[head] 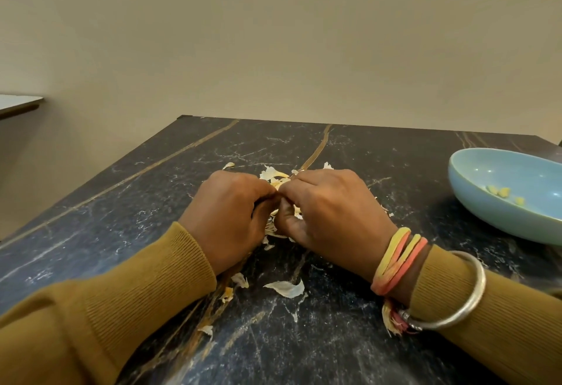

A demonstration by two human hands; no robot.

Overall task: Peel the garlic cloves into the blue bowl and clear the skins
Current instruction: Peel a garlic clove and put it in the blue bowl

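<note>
1. Between your two hands, at the middle of the dark marble table (365, 147), is where the work sits. Your left hand (231, 211) and right hand (331, 208) are both curled inward, knuckles nearly touching, thumbs tucked under. What they pinch is hidden behind the fingers. Going by the task it is probably a garlic clove, and scraps of pale skin show by the thumbs.
2. Steady the clove with one hand and let the other do the pulling. Catch the skin at one end with a thumbnail and strip along the length rather than picking across it.
3. Keep the work low over the heap of garlic skins (273, 175) just beyond your fingertips, so what falls lands with the rest. A few loose pieces (287, 289) lie back between your wrists and will need gathering when you clear up.
4. Before you let go, check that no papery film clings. Thin skin sticks to fingers and could ride along.
5. Well off to the right of your right hand stands the blue bowl (517, 171), with a few peeled cloves (498, 191) in it. Carry the bare clove over with the right hand and drop it from close above. Lift the wrist first, so the silver bangle (474, 293) and sleeve don't drag skins across the table.
</note>
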